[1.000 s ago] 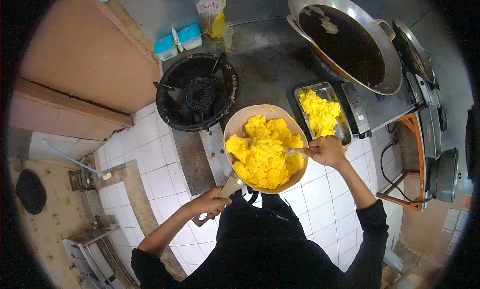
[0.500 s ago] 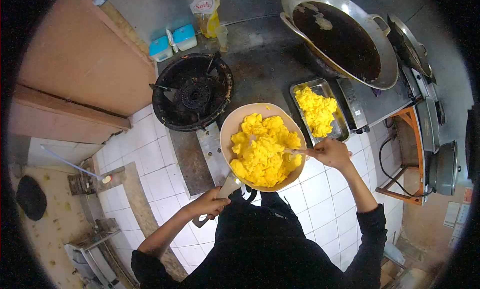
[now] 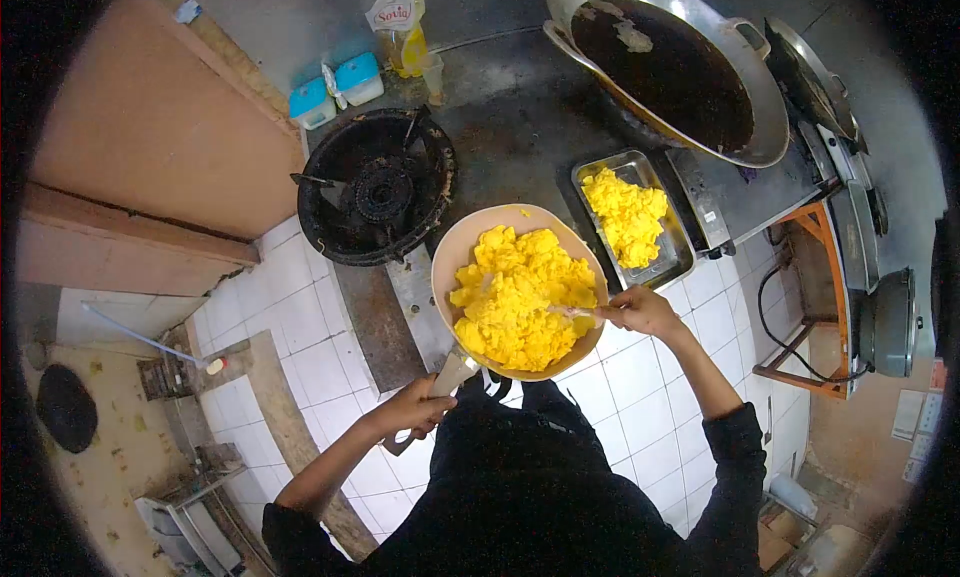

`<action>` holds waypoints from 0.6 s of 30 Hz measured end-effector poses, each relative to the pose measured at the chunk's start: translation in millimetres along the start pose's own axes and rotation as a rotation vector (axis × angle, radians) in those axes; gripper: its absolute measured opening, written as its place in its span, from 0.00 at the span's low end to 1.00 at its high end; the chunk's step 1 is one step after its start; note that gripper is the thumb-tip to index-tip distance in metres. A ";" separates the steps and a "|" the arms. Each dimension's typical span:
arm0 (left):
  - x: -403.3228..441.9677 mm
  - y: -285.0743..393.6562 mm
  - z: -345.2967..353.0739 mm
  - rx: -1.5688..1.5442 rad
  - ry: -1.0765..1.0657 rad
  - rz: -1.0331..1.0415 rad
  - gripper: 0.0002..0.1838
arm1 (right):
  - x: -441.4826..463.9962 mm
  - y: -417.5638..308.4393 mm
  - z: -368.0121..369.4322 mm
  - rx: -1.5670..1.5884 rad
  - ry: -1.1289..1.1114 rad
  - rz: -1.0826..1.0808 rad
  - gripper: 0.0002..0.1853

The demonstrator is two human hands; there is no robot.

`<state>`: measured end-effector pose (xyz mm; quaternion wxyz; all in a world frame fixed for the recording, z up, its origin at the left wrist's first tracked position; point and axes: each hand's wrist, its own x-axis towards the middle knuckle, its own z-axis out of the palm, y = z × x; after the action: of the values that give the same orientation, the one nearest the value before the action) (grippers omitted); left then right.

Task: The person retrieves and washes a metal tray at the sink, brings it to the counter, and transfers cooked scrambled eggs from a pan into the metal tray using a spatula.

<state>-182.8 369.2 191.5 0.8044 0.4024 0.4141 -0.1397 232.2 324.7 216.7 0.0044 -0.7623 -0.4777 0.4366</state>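
The yellow food (image 3: 525,297), soft and lumpy like scrambled egg, lies heaped in a round, pale-lined pan (image 3: 510,217), covering most of its inside; a bare strip of lining shows along the far rim. The pan is at the near edge of the tabletop (image 3: 510,137), in front of the person's body; whether it touches the edge cannot be told.

At the pan's near left side, the left hand (image 3: 412,407) is closed around the handle (image 3: 452,375), whose end sticks out past the fist. At the pan's right rim, the right hand (image 3: 645,312) has its fingers drawn narrow around a slim utensil (image 3: 575,310). The utensil reaches over the rim, its far end in the food.

Just beyond the pan to the right, a rectangular metal tray (image 3: 678,247) carries a smaller yellow heap (image 3: 628,217), with bare metal along its right side. Beyond the pan to the left is a black, round burner (image 3: 383,189). Farther out past the burner stand two containers with blue lids (image 3: 358,79), a pouch (image 3: 400,37) with yellow on its lower part, and a small clear cup (image 3: 433,75) close by the pouch.

Well beyond the pan to the right sits a large two-handled wok (image 3: 765,97) with dark liquid (image 3: 660,77) in it. Below the pan's level, white floor tiles (image 3: 640,407) show.
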 end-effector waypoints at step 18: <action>-6.9 12.4 -0.2 -0.004 -0.012 -0.005 0.13 | -74.3 97.8 -54.3 0.360 0.287 0.174 0.25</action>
<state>-180.3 376.5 203.4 0.8073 0.3988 0.4106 -0.1435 327.4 239.4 258.0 0.1703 -0.8417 -0.3193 0.4007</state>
